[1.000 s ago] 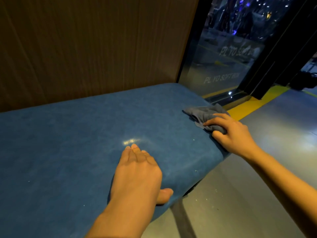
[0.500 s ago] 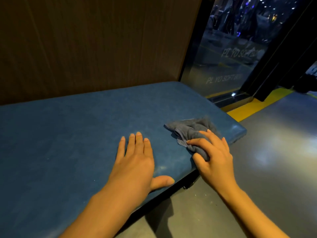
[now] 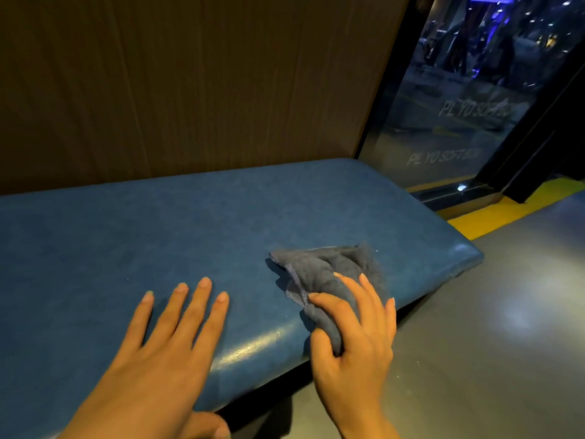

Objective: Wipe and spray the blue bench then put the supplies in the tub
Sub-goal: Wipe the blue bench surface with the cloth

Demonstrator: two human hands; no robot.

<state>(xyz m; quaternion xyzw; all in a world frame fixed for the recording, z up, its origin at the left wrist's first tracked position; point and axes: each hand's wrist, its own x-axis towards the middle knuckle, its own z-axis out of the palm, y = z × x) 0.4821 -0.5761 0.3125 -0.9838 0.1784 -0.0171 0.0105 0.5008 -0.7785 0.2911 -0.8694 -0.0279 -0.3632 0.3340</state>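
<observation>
The blue padded bench (image 3: pixel 190 223) runs across the view, its right end near the glass door. A crumpled grey cloth (image 3: pixel 329 270) lies on the seat close to the front edge. My right hand (image 3: pixel 354 340) presses on the cloth's near part, thumb and fingers gripping it at the bench's front edge. My left hand (image 3: pixel 167 353) rests flat on the seat to the left of the cloth, fingers spread, holding nothing. No spray bottle or tub is in view.
A brown wood-panel wall (image 3: pixel 190 83) stands behind the bench. At the right is a glass door (image 3: pixel 459 122) with faint lettering, a yellow floor strip (image 3: pixel 493 213) below it, and grey floor (image 3: pixel 490 343) in front of the bench.
My right hand has drawn the cloth from the bench's right end leftward and toward the front edge. My left hand has stayed flat on the seat, its fingers now more spread.
</observation>
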